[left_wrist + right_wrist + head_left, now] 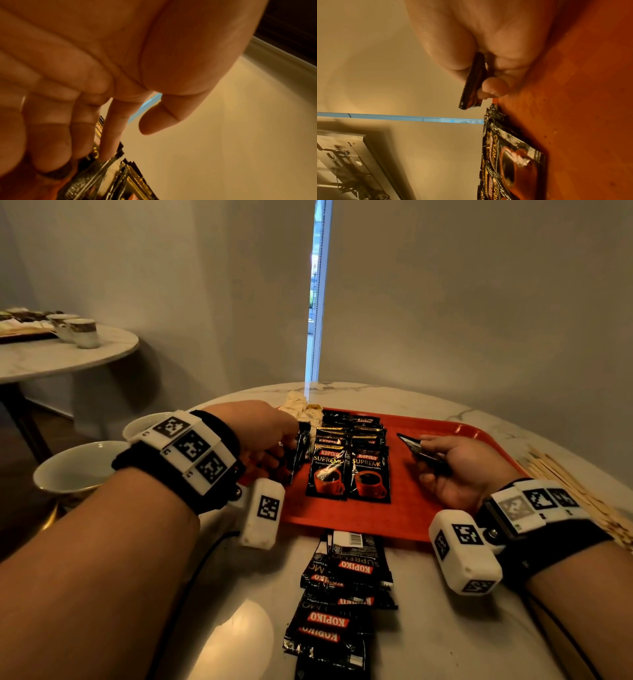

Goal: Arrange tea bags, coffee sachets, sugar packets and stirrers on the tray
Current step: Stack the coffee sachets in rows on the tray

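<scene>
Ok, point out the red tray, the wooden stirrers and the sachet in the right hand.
red tray (455, 428): head view, bare far-right surface.
wooden stirrers (561, 477): head view, middle of the bundle.
sachet (412, 445): head view, its exposed black end.

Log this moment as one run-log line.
left hand: fingers on coffee sachets | right hand: holding sachet above tray | stirrers: off tray

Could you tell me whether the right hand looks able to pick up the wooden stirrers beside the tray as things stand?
Probably not at once: the stirrers lie uncovered just right of the right hand, off the tray, but its fingers already pinch coffee sachets, so it would have to put those down first.
</scene>
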A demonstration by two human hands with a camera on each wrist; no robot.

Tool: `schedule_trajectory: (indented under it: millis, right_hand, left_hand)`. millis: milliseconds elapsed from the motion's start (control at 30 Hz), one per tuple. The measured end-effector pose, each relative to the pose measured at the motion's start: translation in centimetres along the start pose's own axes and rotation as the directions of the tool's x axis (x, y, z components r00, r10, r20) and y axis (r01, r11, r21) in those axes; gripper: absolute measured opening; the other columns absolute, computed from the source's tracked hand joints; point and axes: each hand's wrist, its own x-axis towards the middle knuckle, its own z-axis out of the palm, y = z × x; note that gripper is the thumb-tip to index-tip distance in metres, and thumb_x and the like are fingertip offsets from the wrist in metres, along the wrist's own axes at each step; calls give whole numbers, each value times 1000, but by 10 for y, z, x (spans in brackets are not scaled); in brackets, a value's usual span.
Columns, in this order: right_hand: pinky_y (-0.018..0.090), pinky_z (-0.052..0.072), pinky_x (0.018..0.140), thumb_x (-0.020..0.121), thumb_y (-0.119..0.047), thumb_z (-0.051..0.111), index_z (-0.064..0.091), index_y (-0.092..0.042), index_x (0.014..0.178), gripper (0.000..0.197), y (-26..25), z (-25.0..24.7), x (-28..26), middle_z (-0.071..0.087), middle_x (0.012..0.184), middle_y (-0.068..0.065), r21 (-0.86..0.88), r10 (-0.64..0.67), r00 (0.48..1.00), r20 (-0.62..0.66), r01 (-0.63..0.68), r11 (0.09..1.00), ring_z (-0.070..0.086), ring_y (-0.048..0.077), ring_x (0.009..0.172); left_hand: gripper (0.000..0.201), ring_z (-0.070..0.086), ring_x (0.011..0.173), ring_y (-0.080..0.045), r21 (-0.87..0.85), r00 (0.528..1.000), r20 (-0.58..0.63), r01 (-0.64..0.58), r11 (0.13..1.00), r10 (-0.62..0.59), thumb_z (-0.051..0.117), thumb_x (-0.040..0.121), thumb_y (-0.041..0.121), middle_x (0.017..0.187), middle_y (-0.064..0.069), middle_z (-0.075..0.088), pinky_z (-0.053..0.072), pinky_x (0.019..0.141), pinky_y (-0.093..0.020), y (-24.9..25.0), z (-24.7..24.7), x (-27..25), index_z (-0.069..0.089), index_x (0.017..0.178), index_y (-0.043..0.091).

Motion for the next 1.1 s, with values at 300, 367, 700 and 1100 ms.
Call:
schedule_trajectory:
  millis: [300, 367, 700, 1100]
  right_hand:
    - [19, 26, 34, 90, -1, 37, 52, -12, 122, 37, -2, 0, -3, 57, 85, 15, 11, -28, 999, -21, 28, 1000, 45, 14, 44]
    - [17, 24, 32, 94, 2, 38, 51, -14, 124, 37, -4, 2, -5, 54, 92, 14, 3, -50, 999, 0, 50, 999, 41, 10, 40]
    - [15, 32, 38, 97, -11, 42, 62, -8, 95, 20, -16, 29, -32, 65, 85, 10, 79, -81, 963, 257, 62, 995, 47, 10, 49]
    - [17, 14, 38, 84, -20, 57, 65, -17, 81, 9, -15, 46, -60, 55, 60, 0, -102, -109, 872, 477, 178, 979, 32, 6, 36]
  left_hand:
    - [20, 51, 64, -16, -141, 978, -136, -176, 974, 157, 51, 92, 14, 78, -3, 54, 40, 61, -29, 8, -6, -4, 63, 108, 8]
    - [13, 50, 60, -14, -203, 958, -136, -278, 939, 254, 53, 94, 13, 76, -2, 54, 39, 59, -27, 8, -7, -4, 63, 102, 10]
    - [22, 55, 68, -16, -307, 803, 80, -544, 781, 591, 71, 79, 4, 83, -6, 63, 43, 54, -27, 13, 6, -17, 73, 92, 21]
    - [6, 60, 66, -10, -250, 744, -53, -655, 713, 666, 70, 89, 12, 79, -6, 71, 48, 62, -26, 18, 24, -25, 72, 85, 17]
